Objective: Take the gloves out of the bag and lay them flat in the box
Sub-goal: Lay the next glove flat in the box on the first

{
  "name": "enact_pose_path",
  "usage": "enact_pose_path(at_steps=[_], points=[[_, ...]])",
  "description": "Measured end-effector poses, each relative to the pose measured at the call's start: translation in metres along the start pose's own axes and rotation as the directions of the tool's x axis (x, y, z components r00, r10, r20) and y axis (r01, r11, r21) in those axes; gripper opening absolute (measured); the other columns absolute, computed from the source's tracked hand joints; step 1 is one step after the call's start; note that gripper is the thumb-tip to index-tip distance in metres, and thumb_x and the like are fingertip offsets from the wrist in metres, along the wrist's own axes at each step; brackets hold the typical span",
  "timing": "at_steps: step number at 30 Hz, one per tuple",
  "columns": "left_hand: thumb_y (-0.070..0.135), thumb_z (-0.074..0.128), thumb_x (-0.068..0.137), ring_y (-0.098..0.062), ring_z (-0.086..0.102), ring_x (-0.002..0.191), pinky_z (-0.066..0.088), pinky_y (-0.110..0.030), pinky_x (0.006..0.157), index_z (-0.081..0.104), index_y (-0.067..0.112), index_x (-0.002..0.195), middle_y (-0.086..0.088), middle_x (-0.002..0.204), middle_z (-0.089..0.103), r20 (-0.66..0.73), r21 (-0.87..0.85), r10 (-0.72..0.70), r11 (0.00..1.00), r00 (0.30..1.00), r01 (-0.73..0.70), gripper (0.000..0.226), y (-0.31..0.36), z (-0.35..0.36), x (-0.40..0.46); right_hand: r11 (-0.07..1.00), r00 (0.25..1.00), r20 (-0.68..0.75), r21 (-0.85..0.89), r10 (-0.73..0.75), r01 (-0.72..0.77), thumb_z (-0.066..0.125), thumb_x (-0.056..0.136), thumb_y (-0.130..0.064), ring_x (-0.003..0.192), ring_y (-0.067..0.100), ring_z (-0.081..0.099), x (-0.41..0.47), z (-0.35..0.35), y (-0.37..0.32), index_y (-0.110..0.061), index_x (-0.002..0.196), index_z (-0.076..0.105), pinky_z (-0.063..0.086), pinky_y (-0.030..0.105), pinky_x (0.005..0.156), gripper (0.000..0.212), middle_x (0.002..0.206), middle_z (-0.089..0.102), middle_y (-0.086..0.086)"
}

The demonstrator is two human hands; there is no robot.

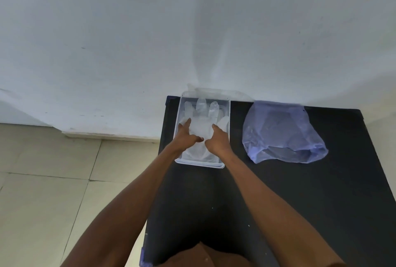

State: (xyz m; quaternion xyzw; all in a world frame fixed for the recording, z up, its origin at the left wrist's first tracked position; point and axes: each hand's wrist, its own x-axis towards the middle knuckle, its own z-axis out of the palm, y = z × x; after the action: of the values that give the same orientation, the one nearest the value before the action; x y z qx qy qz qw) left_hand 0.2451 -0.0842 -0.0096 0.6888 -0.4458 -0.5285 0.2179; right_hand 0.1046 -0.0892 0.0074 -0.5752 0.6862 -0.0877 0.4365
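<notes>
Black table (321,191), both hands pressing a glove flat in the box.
Table sat against a white wall (128,31); bluish bag (280,131) lay crumpled on it, right of the box and apart from it, mouth toward the person. Clear box (200,164) was at the table's far left. Glove (201,116) lay inside, fingers pointing to the wall. Left hand (185,136) and right hand (217,140) rested on it, fingers spread, gripping nothing.
</notes>
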Motion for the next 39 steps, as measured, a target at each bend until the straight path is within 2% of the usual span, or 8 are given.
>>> enact_pose_path(at_steps=[13, 18, 22, 26, 30, 33, 36, 39], points=[[0.028, 0.073, 0.091, -0.029, 0.019, 0.155, 0.028, -0.042, 0.121, 0.019, 0.026, 0.161, -0.001, 0.169, 0.005, -0.06, 0.078, 0.04, 0.996, 0.997, -0.036, 0.088, -0.001, 0.003, 0.0, 0.984, 0.994, -0.037, -0.14, 0.101, -0.105, 0.064, 0.093, -0.012, 0.125, 0.034, 0.056, 0.007, 0.007, 0.002, -0.004, 0.136, 0.049, 0.047, 0.03, 0.089, 0.046, 0.138, 0.057, 0.017], [0.024, 0.07, 0.093, -0.029, 0.012, 0.157, 0.026, -0.041, 0.123, 0.02, 0.022, 0.161, -0.006, 0.171, 0.001, -0.112, 0.245, 0.14, 0.963, 0.984, -0.109, 0.084, 0.006, 0.003, -0.007, 0.983, 0.994, -0.028, -0.15, 0.106, -0.109, 0.067, 0.092, -0.014, 0.119, 0.033, 0.061, 0.006, 0.01, 0.005, -0.005, 0.132, 0.052, 0.049, 0.03, 0.086, 0.043, 0.133, 0.06, 0.016], [0.015, 0.063, 0.097, -0.029, 0.015, 0.157, 0.031, -0.04, 0.123, 0.026, 0.019, 0.159, -0.007, 0.17, 0.008, -0.188, 0.31, 0.221, 0.938, 0.957, -0.156, 0.073, 0.013, 0.005, -0.018, 0.983, 0.995, -0.02, -0.15, 0.101, -0.103, 0.068, 0.091, -0.014, 0.122, 0.033, 0.06, 0.007, 0.014, 0.004, -0.006, 0.136, 0.05, 0.052, 0.033, 0.095, 0.049, 0.136, 0.059, 0.015], [0.013, 0.06, 0.098, -0.031, 0.034, 0.15, 0.045, -0.043, 0.115, 0.037, 0.021, 0.155, -0.007, 0.168, 0.018, -0.25, 0.372, 0.273, 0.913, 0.929, -0.168, 0.062, 0.024, 0.005, -0.029, 0.982, 0.993, -0.026, -0.148, 0.115, -0.118, 0.067, 0.092, -0.014, 0.127, 0.034, 0.057, 0.006, 0.016, 0.006, -0.005, 0.142, 0.044, 0.051, 0.036, 0.101, 0.056, 0.142, 0.054, 0.016], [0.007, 0.059, 0.096, -0.03, 0.039, 0.147, 0.054, -0.041, 0.104, 0.048, 0.016, 0.147, -0.008, 0.165, 0.024, -0.211, 0.554, 0.356, 0.811, 0.91, -0.189, 0.054, 0.029, 0.002, -0.033, 0.979, 0.992, -0.042, -0.157, 0.122, -0.127, 0.065, 0.095, -0.015, 0.136, 0.035, 0.049, 0.004, 0.018, 0.007, -0.004, 0.151, 0.034, 0.046, 0.038, 0.109, 0.065, 0.153, 0.044, 0.017], [0.007, 0.062, 0.092, -0.033, 0.051, 0.133, 0.056, -0.04, 0.099, 0.052, 0.006, 0.138, -0.015, 0.151, 0.038, -0.171, 0.658, 0.25, 0.749, 0.953, -0.078, 0.047, 0.028, 0.003, -0.033, 0.979, 0.993, -0.041, -0.171, 0.106, -0.112, 0.064, 0.096, -0.014, 0.142, 0.035, 0.043, 0.003, 0.019, 0.007, -0.002, 0.155, 0.025, 0.041, 0.037, 0.113, 0.072, 0.159, 0.036, 0.017], [0.013, 0.071, 0.09, -0.033, 0.051, 0.132, 0.055, -0.038, 0.098, 0.052, 0.001, 0.135, -0.016, 0.152, 0.033, -0.194, 0.718, 0.169, 0.696, 0.966, 0.023, 0.05, 0.025, 0.006, -0.034, 0.98, 0.993, -0.045, -0.168, 0.105, -0.111, 0.065, 0.096, -0.013, 0.145, 0.035, 0.038, 0.003, 0.019, 0.008, -0.004, 0.157, 0.02, 0.039, 0.037, 0.115, 0.077, 0.162, 0.031, 0.016], [0.015, 0.072, 0.089, -0.035, 0.049, 0.135, 0.054, -0.04, 0.1, 0.044, 0.001, 0.144, -0.015, 0.155, 0.03, -0.191, 0.736, 0.193, 0.677, 0.962, 0.011, 0.064, 0.025, 0.011, -0.033, 0.98, 0.993, -0.041, -0.163, 0.111, -0.116, 0.064, 0.095, -0.011, 0.147, 0.035, 0.035, 0.002, 0.018, 0.01, -0.004, 0.158, 0.016, 0.037, 0.037, 0.116, 0.08, 0.163, 0.029, 0.015]])
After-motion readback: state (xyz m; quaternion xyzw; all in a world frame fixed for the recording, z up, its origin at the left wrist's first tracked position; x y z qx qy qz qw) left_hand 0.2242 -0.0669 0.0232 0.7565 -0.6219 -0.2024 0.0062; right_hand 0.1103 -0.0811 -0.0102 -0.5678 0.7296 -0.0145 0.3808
